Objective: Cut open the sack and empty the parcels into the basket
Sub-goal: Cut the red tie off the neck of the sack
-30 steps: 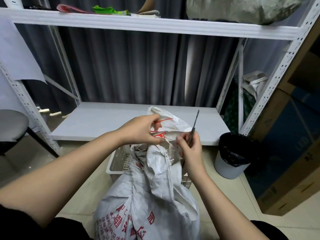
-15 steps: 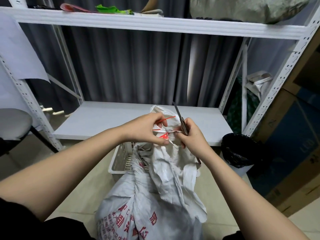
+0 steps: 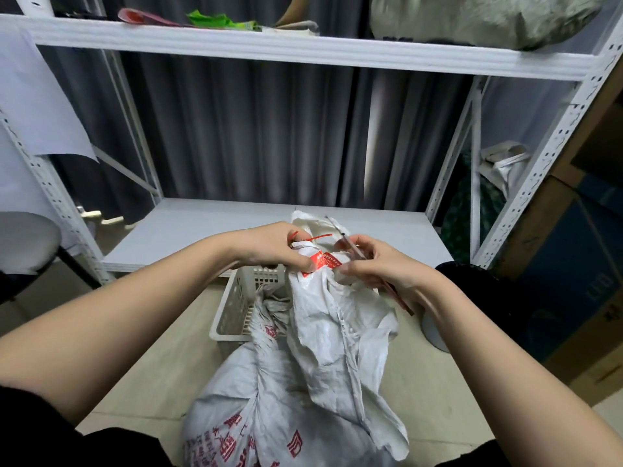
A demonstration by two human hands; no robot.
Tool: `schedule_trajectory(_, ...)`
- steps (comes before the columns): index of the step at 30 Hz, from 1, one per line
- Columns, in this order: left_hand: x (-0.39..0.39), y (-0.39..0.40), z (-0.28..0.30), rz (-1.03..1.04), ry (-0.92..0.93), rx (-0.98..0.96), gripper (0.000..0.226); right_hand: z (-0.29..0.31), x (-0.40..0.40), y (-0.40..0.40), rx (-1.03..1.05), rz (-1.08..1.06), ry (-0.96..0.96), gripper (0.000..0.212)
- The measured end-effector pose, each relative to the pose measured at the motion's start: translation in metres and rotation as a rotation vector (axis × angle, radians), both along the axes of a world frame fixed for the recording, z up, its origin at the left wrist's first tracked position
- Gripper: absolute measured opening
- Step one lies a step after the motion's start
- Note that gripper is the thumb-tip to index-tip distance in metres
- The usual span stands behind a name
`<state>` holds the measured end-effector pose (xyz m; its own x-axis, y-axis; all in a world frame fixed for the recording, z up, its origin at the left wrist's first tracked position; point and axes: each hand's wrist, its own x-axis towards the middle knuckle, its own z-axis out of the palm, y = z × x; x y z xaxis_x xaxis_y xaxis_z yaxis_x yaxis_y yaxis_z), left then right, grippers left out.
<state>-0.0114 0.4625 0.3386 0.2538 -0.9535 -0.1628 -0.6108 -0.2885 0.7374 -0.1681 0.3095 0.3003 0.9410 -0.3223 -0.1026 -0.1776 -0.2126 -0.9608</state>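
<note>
Here, the gathered neck of a white woven sack (image 3: 303,382) is gripped by the left hand (image 3: 279,246) just behind its red zip-tie seal (image 3: 317,235), held taut for cutting — scissors (image 3: 350,246) are clasped in the right hand (image 3: 381,264) beside it. A white basket (image 3: 236,305) waits behind the sack. Red characters are printed on it — unreadable.

The sack (image 3: 296,382) stood right in front of you, its neck held up between your left hand (image 3: 273,247) and right hand (image 3: 377,264). The basket (image 3: 242,301) sat on the floor behind it, before the low shelf (image 3: 188,230). A bin (image 3: 472,288) lay to your right, a stool (image 3: 23,244) far left
</note>
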Motion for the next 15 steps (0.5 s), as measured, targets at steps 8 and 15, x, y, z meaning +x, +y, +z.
schedule_trajectory(8,-0.002,0.002,0.007,-0.046,0.000,0.036,0.015,0.000,0.009,-0.003,-0.056,0.057,0.101,0.012)
schedule_trajectory(15,0.001,0.003,0.006,-0.056,0.022,0.067,0.017,0.012,0.013,-0.006,-0.015,0.195,0.174,0.015)
